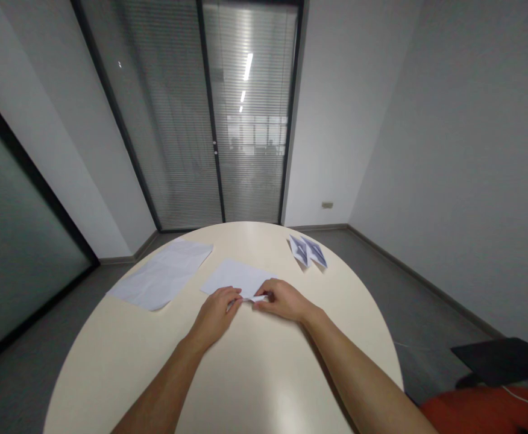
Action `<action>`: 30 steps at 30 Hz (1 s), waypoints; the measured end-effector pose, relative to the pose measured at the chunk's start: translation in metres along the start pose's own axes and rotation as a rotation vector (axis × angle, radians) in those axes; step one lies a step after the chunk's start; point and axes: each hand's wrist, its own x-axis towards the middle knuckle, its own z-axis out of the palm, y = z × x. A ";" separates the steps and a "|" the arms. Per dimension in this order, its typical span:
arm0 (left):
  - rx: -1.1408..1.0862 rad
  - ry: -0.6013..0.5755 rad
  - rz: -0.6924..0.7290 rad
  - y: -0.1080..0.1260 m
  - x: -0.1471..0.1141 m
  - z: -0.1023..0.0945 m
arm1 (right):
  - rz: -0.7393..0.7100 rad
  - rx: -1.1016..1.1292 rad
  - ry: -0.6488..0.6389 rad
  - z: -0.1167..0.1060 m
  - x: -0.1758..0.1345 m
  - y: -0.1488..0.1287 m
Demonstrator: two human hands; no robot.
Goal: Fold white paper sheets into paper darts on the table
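A white sheet of paper [237,275] lies on the round table before me, its near edge turned up into a narrow fold between my hands. My left hand [219,308] pinches the left part of that edge between thumb and fingers. On the right part, my right hand [284,299] grips the fold, thumb below and fingers curled over it. The sheet's right end is partly hidden behind the right hand.
Larger white paper [162,274] lies at the table's left. Two folded paper pieces [308,250] with dark shading stand at the back right. The pale round table [228,374] fills the foreground. An orange seat [485,413] and a black flat object [503,358] are at lower right.
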 end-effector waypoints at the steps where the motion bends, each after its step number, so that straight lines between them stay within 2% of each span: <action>1: -0.006 0.001 0.000 0.000 0.000 0.000 | -0.002 0.002 0.004 0.000 0.000 0.000; 16: -0.034 0.014 -0.008 -0.001 -0.001 0.000 | 0.037 0.014 0.033 0.001 0.000 0.002; 30: -0.022 0.011 0.005 -0.001 -0.001 0.000 | 0.007 0.016 0.075 0.003 -0.001 0.004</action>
